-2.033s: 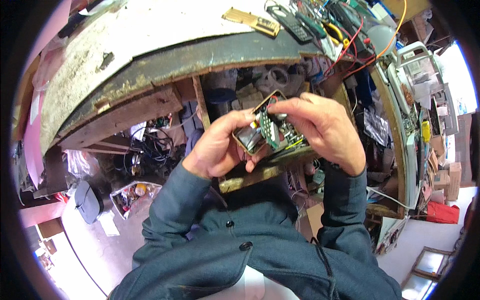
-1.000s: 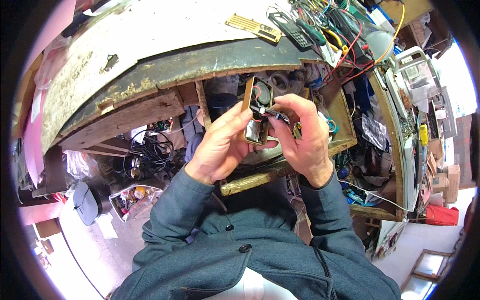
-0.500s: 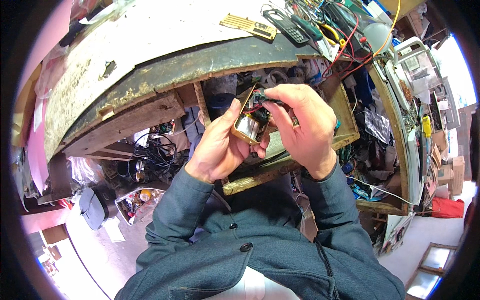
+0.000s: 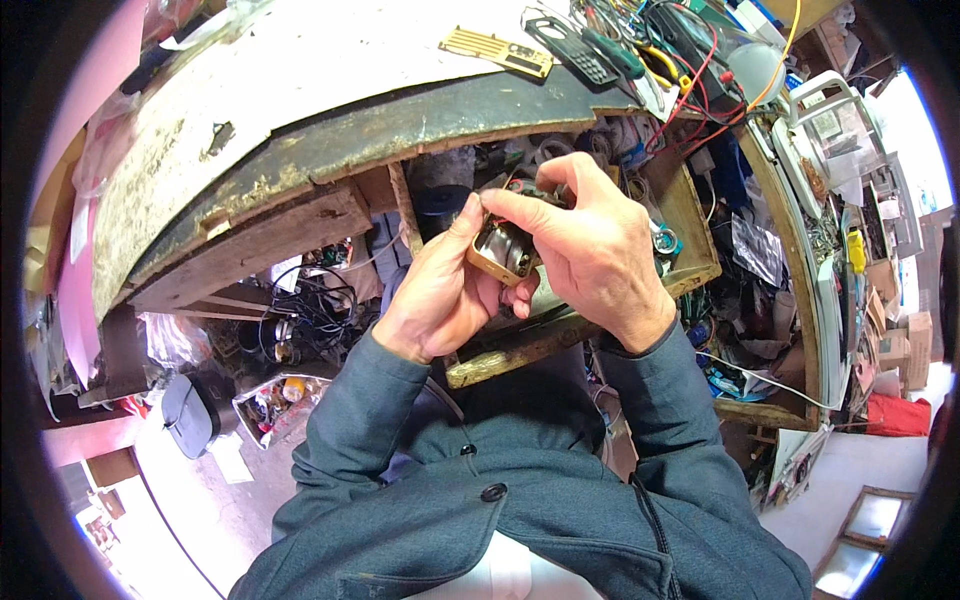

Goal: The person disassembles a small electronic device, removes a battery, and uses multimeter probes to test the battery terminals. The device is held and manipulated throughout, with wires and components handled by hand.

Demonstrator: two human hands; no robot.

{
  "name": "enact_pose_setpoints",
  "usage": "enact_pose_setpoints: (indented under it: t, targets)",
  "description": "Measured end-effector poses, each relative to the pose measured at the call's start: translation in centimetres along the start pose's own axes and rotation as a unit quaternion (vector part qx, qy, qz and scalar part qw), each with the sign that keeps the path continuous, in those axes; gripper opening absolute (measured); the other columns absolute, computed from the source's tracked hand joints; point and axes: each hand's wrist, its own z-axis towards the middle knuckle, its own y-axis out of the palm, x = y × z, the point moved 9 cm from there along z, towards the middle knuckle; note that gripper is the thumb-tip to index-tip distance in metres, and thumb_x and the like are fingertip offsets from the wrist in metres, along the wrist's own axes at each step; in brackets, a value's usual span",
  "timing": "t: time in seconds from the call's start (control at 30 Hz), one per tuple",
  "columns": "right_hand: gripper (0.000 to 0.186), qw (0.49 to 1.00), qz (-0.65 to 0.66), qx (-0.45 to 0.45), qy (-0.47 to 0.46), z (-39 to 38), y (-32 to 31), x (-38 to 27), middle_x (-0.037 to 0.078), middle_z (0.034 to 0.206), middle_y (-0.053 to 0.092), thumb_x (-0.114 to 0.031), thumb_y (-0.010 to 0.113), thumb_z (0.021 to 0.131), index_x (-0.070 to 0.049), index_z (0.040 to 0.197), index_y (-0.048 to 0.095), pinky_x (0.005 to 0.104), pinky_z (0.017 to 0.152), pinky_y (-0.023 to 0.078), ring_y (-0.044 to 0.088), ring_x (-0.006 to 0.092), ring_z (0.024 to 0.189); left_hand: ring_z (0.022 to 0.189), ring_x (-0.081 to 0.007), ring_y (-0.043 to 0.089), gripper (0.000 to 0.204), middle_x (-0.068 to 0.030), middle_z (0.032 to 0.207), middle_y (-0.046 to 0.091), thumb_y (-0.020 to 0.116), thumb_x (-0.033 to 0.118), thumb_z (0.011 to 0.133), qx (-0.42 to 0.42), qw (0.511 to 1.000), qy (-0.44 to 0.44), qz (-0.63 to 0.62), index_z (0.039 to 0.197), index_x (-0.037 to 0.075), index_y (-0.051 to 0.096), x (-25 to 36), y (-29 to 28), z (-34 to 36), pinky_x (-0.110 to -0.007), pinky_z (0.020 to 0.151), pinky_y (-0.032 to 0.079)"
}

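Observation:
My left hand (image 4: 435, 290) grips a small gold-coloured open casing (image 4: 492, 268), its thumb along the left side and its fingertips round the near right corner. Inside the casing sits a dark, shiny rounded part (image 4: 505, 245); the silver surface seen there before is in shadow. Over the far end lies my right hand (image 4: 600, 240), closed, its thumb stretched across the opening to the left rim near my left thumb. Its bent index finger presses by a dark part with a bit of red (image 4: 520, 186) at the far end. The right hand covers much of the inside.
A wooden drawer (image 4: 530, 352) stands pulled out under the hands. On the bench (image 4: 330, 60) lie a gold slotted panel (image 4: 495, 50), a dark handset-like shell (image 4: 570, 48), pliers (image 4: 662, 68) and red test leads (image 4: 690, 95). Black cables (image 4: 320, 305) hang in an opening at left.
My right hand has shifted left and gone from pinching the dark part with red wires above the casing to lying across it. The casing has tilted slightly; my left hand stays almost still.

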Motion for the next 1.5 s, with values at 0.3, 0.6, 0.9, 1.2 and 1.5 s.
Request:
enact_pose_setpoints:
  t: [0.3, 0.6, 0.9, 1.2, 1.5]
  targets:
    - [0.017, 0.995, -0.083, -0.039, -0.028, -0.1, 0.9, -0.4, 0.007, 0.104, 0.066, -0.019, 0.069, 0.075, -0.015, 0.091, 0.072, 0.0412, 0.083, 0.05, 0.061, 0.0267, 0.096, 0.075, -0.0296, 0.069, 0.05, -0.0145, 0.096, 0.07, 0.043, 0.051, 0.106, -0.005, 1.0, 0.015, 0.02, 0.121, 0.007, 0.059, 0.2, 0.2, -0.1, -0.041, 0.063, 0.059]
    - [0.014, 0.996, -0.07, 0.052, 0.022, -0.9, 0.6, 0.0, 0.012, 0.133, 0.059, -0.013, 0.069, 0.075, -0.008, 0.088, 0.067, 0.0598, 0.104, 0.041, 0.056, 0.0355, 0.118, 0.089, -0.0253, 0.072, 0.041, -0.0108, 0.107, 0.071, 0.049, 0.042, 0.107, -0.014, 0.998, 0.045, 0.051, 0.127, 0.008, 0.058, 0.4, 0.5, 0.1, -0.043, 0.069, 0.061]
    - [0.017, 0.996, -0.006, 0.063, 0.069, -1.4, 0.6, 0.6, 0.014, 0.124, 0.065, 0.0, 0.074, 0.076, -0.004, 0.09, 0.066, 0.0428, 0.096, 0.048, 0.059, 0.0363, 0.114, 0.084, -0.0239, 0.069, 0.042, -0.0093, 0.102, 0.07, 0.047, 0.043, 0.107, -0.018, 0.997, 0.04, 0.066, 0.125, 0.007, 0.059, 0.2, 0.2, 0.1, -0.04, 0.064, 0.059]
    - [0.027, 0.962, 0.245, -0.02, 0.12, -1.9, 1.1, 4.6, 0.017, 0.124, 0.064, 0.003, 0.064, 0.09, -0.009, 0.112, 0.073, 0.0346, 0.09, 0.053, 0.065, 0.0288, 0.108, 0.071, -0.0274, 0.066, 0.051, -0.0167, 0.101, 0.069, 0.041, 0.051, 0.107, 0.015, 1.0, 0.02, -0.006, 0.125, 0.006, 0.06, 0.2, 0.2, -0.1, -0.036, 0.055, 0.057]
    - [0.037, 0.948, 0.286, -0.046, 0.131, -2.7, 1.3, 5.3, 0.017, 0.131, 0.06, 0.008, 0.061, 0.087, -0.01, 0.118, 0.072, 0.0353, 0.097, 0.051, 0.064, 0.0283, 0.116, 0.068, -0.0261, 0.066, 0.054, -0.0189, 0.105, 0.07, 0.038, 0.052, 0.108, -0.003, 1.0, 0.01, 0.017, 0.132, 0.007, 0.057, 0.1, 0.4, 0.0, -0.035, 0.055, 0.057]
